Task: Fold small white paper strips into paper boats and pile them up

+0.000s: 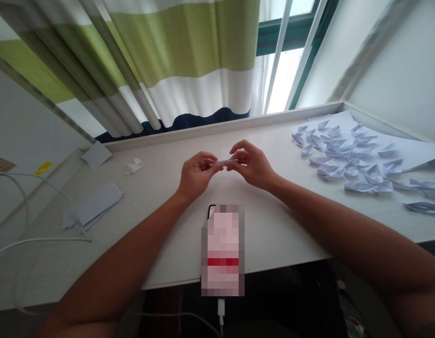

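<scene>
Both of my hands meet over the middle of the white table (pixel 274 225), a little above its surface. My left hand (pixel 195 174) pinches one end of a small folded piece of white paper (pixel 225 158) between thumb and fingers. My right hand (pixel 251 164) grips the other end with its fingertips. The paper is held nearly flat and edge-on, with a corner sticking up between the hands. Its exact fold is too small to make out.
A phone (pixel 222 249) lies at the table's front edge with a white cable (pixel 221 310) plugged in. Several folded paper boats (pixel 344 155) cover the right side. Stacked paper sheets (pixel 94 206), a crumpled scrap (pixel 133 166) and a white cord (pixel 34 241) lie left. A striped curtain (pixel 168 61) hangs behind.
</scene>
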Demonstrator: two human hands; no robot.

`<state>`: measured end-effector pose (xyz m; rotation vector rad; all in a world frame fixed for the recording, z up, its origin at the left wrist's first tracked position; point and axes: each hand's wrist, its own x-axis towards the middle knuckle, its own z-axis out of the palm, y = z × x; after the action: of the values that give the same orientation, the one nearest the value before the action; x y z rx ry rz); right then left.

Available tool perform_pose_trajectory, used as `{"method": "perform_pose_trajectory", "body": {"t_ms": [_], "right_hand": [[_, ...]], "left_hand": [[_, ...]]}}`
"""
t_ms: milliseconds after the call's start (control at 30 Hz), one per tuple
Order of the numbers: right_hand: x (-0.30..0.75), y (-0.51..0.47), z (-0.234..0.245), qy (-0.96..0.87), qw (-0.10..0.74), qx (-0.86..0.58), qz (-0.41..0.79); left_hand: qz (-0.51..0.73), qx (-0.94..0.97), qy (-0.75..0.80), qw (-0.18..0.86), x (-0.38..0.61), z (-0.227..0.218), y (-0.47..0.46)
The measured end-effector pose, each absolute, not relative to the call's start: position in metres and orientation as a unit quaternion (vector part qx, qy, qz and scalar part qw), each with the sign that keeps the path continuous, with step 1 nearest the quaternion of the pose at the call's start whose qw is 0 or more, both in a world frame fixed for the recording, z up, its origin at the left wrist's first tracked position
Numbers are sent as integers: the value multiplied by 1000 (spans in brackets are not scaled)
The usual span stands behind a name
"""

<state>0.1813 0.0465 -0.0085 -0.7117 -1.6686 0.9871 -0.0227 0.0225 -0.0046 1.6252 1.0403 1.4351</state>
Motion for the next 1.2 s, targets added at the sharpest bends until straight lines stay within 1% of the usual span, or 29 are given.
{"method": "perform_pose_trajectory", "body": {"t_ms": [133,367,533,667,800,933,1067,1200], "right_hand": [[179,49,-13,-685,516,-281,431],[181,53,-18,-679,507,-297,440],[179,55,-14,-655,501,-300,479],[180,58,-17,-635,498,-303,507],[185,60,-20,-641,461,-309,530],[190,60,-17,-670,439,-317,507],[190,62,-17,-678,455,-309,488],[185,63,-20,-616,472,-336,534]], "left_hand": [[560,601,396,410,-22,-5,25],[486,637,431,414,-30,-6,28],[489,611,440,441,-29,-2,28],[500,619,437,420,-27,-3,26],[498,627,441,406,-26,-5,26],[487,632,444,408,-27,-4,26],[496,632,439,404,-28,-2,27],[531,625,449,355,-27,-6,27]]}}
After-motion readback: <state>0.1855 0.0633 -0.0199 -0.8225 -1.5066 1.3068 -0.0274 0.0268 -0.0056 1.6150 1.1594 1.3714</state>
